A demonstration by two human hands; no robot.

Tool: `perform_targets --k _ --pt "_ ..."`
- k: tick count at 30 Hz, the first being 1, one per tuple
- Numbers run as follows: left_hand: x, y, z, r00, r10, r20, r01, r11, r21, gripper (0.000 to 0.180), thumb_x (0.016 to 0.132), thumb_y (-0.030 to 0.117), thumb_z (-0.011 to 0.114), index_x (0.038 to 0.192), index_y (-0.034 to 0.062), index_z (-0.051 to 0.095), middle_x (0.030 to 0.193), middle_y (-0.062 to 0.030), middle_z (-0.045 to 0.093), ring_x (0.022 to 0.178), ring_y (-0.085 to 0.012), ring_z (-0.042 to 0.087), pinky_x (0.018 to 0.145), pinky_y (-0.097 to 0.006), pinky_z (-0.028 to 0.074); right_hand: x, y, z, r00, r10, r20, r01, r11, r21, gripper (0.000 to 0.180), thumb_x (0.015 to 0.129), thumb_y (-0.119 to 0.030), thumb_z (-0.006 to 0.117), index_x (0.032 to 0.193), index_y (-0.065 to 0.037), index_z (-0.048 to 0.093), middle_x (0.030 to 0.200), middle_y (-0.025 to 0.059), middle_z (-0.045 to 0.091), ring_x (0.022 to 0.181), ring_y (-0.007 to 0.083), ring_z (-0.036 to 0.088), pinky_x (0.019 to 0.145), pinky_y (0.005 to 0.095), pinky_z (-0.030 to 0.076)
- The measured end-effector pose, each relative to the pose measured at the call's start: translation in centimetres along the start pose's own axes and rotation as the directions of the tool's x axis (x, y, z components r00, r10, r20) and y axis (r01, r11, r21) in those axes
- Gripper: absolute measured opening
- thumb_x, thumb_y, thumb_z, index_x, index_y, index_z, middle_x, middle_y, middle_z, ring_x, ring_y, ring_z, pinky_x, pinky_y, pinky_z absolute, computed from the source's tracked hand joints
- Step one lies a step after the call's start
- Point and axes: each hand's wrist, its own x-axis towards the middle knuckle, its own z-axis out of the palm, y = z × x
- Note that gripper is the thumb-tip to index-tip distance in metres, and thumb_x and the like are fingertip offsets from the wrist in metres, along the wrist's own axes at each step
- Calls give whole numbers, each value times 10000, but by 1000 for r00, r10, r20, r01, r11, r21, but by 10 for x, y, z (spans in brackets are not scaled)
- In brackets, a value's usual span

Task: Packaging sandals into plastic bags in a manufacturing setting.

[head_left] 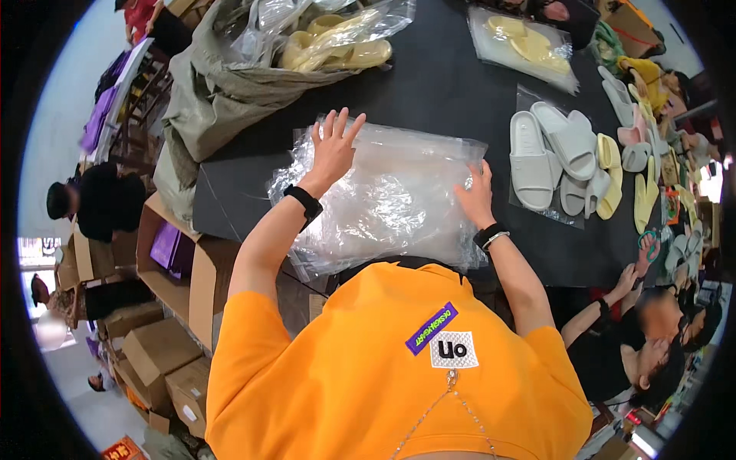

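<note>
A stack of clear plastic bags (383, 199) lies before me on the black table (245, 161). Over its far left part rests my left hand (335, 149), fingers spread, holding nothing. My right hand (477, 195) is at the stack's right edge, fingers apart and touching the bags. Just right of that hand, grey slide sandals (530, 161) lie on a clear bag, with yellow slides (609, 176) beside them.
A large grey-green woven sack (222, 100) at the far left holds bagged yellow slides (337, 50). Another bagged yellow pair (521, 42) lies at the far side. Cardboard boxes (162, 353) stand on the left. A person (629, 345) sits close on the right.
</note>
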Motion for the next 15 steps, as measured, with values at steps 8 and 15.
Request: perform_targets --k 8,15 --pt "-27 -14 5 961 -276 -6 247 870 -426 604 730 194 671 1281 235 428 1306 -123 398 1207 -301 357 960 -471 246 8 -12 3 989 -151 1 146 950 -277 580 692 -184 666 1228 -134 449 1412 168 177 1274 357 226 994 487 216" --pt "-33 -13 27 980 -143 136 192 844 -500 119 774 185 614 888 159 636 894 -11 603 936 -216 533 839 -414 340 10 -38 -14 907 -324 -267 286 942 -173 609 664 -198 728 1203 -175 446 1416 167 174 1280 347 208 1006 485 190"
